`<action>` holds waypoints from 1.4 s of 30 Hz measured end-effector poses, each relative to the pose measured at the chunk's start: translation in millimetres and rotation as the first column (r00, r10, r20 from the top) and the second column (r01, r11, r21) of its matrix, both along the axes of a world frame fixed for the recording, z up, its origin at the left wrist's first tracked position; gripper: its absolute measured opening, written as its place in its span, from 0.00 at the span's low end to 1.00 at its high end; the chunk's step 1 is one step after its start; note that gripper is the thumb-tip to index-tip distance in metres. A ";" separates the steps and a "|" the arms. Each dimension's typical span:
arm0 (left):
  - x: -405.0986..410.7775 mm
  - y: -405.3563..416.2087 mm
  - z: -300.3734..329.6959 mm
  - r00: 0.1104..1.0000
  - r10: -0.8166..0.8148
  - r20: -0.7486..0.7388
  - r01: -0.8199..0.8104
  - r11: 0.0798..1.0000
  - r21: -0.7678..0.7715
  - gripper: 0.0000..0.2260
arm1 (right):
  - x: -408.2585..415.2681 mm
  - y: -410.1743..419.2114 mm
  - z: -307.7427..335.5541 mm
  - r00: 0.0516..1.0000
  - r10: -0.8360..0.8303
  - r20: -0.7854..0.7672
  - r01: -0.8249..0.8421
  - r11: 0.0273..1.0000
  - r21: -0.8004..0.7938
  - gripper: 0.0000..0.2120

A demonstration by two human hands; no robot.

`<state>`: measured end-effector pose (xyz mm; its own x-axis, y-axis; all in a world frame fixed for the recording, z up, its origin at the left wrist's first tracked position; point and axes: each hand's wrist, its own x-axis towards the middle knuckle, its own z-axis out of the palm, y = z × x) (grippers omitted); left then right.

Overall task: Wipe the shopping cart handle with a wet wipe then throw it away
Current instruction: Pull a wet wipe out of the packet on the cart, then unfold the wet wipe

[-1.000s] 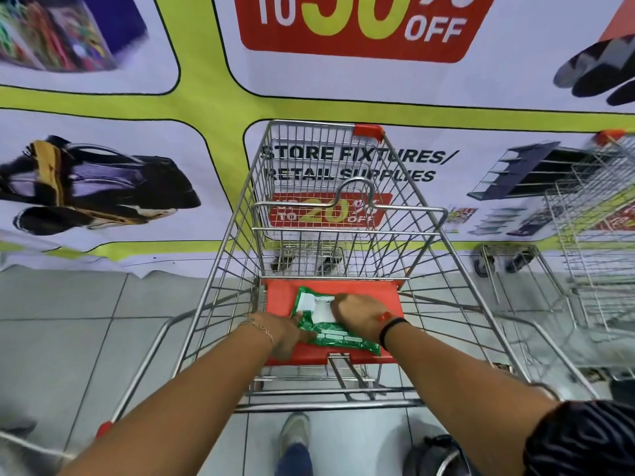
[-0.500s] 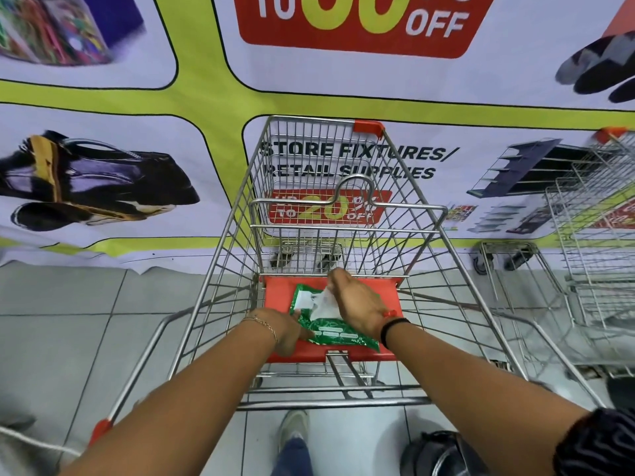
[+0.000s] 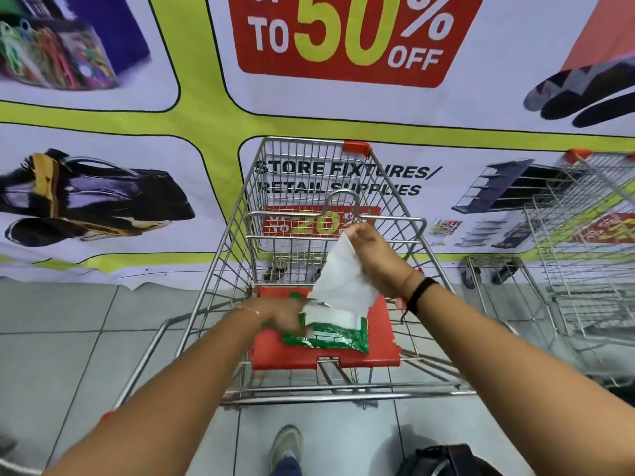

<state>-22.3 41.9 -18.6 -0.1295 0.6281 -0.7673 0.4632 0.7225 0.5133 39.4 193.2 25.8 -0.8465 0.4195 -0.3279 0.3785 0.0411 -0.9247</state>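
A wire shopping cart [image 3: 237,214] stands in front of me, its metal handle bar [image 3: 343,395] nearest my body. A green wet-wipe pack [image 3: 330,336] lies on the red child-seat flap [image 3: 381,338]. My left hand [image 3: 278,316] presses on the pack's left end. My right hand [image 3: 372,254] is raised above the seat and pinches the top of a white wet wipe [image 3: 343,283]. The wipe hangs down, its lower edge just above the pack's opening.
A second wire cart [image 3: 584,269] stands close on the right. A printed sale banner [image 3: 103,201] covers the wall behind the carts. Grey floor tiles lie below, with my shoe [image 3: 285,444] and a dark bag [image 3: 443,460] near the bottom edge.
My right hand has risen from the pack and drawn a white wipe up out of it. My left hand has stayed pressed on the pack.
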 end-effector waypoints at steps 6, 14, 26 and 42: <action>9.0 -3.8 58.6 0.790 0.241 0.564 -0.508 0.773 0.381 0.22 | 30.2 -5.3 43.5 0.994 -0.108 -0.009 0.103 0.962 -0.254 0.14; 70.4 -7.3 98.9 0.752 0.320 0.576 -0.624 0.627 0.466 0.05 | 86.1 -18.7 75.5 0.932 -0.315 -0.181 0.300 0.948 -0.107 0.14; 135.8 -33.9 113.9 0.545 0.304 0.781 -0.785 0.513 0.348 0.14 | 141.0 -45.4 98.1 0.923 -0.019 -0.385 -0.020 0.995 -0.096 0.11; 85.1 -59.6 142.1 0.844 0.536 0.013 -0.275 0.413 0.868 0.10 | 128.5 -53.5 118.9 0.953 0.191 -0.236 -0.006 0.790 0.614 0.03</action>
<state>62.8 -17.7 123.6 -0.6351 0.7551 0.1627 0.4281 0.1687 0.8878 167.9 139.7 144.7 -0.9087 0.3604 0.2104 0.0792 0.6440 -0.7609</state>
